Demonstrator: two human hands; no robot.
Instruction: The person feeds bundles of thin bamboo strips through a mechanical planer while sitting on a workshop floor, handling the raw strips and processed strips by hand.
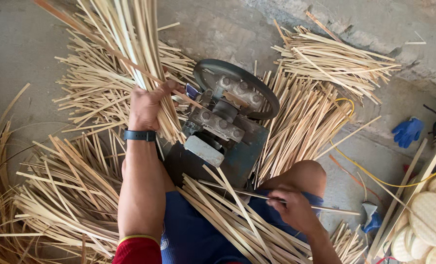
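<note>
Left hand (147, 105): fingers clenched round a thick bundle of bamboo strips (125, 39), flat, pale, fanning up past the fingertips. Right hand (294, 208): fingers pinching one thin strip (335, 210), lying across the lap. One green metal machine (223, 132) with a dark round wheel just beyond both. Loose strip piles (71, 195) on the floor all round. One blue glove (408, 131) far right.

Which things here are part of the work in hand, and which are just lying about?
In use:
- left hand gripping a bundle of bamboo strips
- right hand pinching a single strip
- machine with a wheel, between the knees
- strips across the lap

Lying about:
- blue glove
- yellow cord
- round woven mats
- strip piles on the floor
</note>
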